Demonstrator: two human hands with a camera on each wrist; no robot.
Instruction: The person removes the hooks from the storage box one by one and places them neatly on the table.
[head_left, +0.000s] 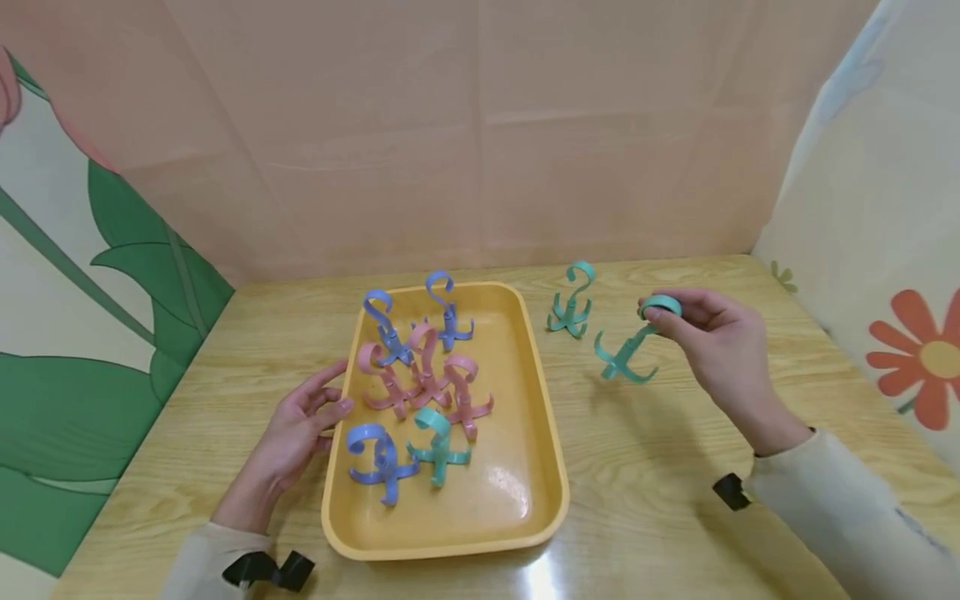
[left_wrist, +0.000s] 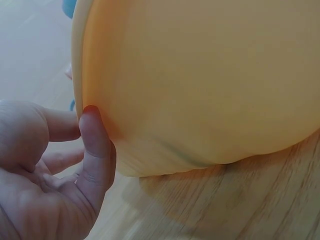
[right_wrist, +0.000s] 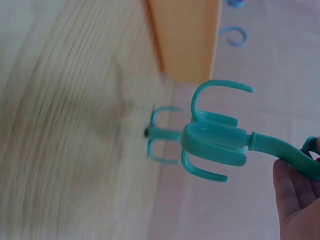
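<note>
My right hand (head_left: 723,350) pinches a green multi-prong hook (head_left: 626,358) by its curled top, above the table to the right of the tray. In the right wrist view, the prongs of this hook (right_wrist: 215,140) point away from the fingers. A second green hook (head_left: 572,312) stands on the table behind it. My left hand (head_left: 296,429) grips the left rim of the yellow tray (head_left: 555,450); in the left wrist view its fingers lie on both sides of the rim. Blue hooks (head_left: 385,467), pink hooks (head_left: 468,404) and one green hook (head_left: 438,450) are in the tray.
The tray stands on a wood-grain table (head_left: 622,517). A pink cloth wall (head_left: 480,150) rises at the back. Printed panels flank both sides, with green leaves (head_left: 67,417) on the left and a red flower (head_left: 926,358) on the right.
</note>
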